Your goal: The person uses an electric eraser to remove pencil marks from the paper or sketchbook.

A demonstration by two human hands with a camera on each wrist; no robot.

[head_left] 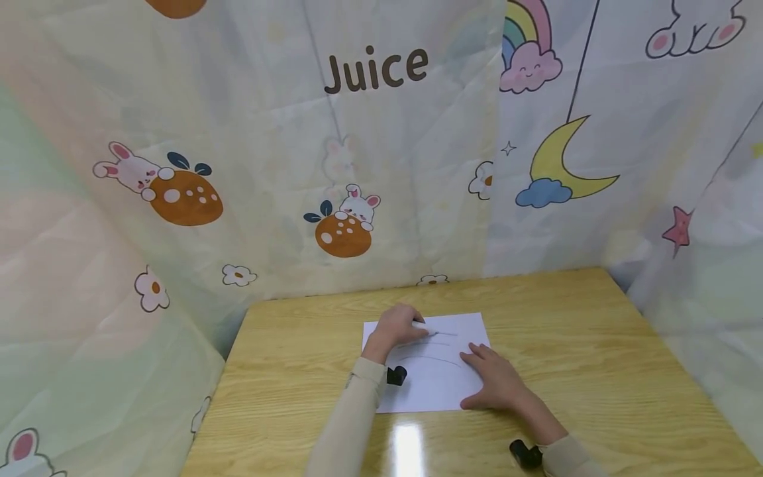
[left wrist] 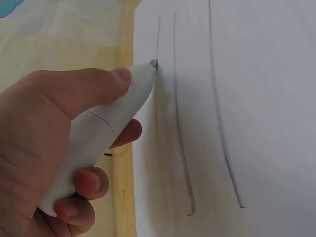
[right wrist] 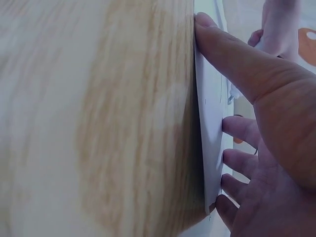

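Pen, white and thick-bodied [left wrist: 94, 140], sits just below the centre of the head frame, in your left hand [head_left: 398, 324]; your thumb and curled fingers grasp its barrel. In the left wrist view its narrow tip touches the leftmost of three dark lines [left wrist: 177, 126] on a white sheet of paper [head_left: 429, 394].

Your right hand [head_left: 497, 381] rests on the sheet's right side in the head frame, its fingers spread and grasping nothing; the right wrist view shows your thumb at the paper's edge and the other fingertips on its surface.

Under the paper you have a wood-grained table [head_left: 286, 371], filling the lower middle of the frame. Pale sleeves [head_left: 341, 430] cover both your forearms, and a black device [head_left: 396, 375] shows beside each wrist.

Beyond the table hangs a printed cloth [head_left: 268, 119]. You can read "Juice" in dark lettering [head_left: 377, 69] at its upper middle. Rabbits on orange fruit [head_left: 185, 199] show at left and centre, and a yellow moon [head_left: 551, 156] at upper right.
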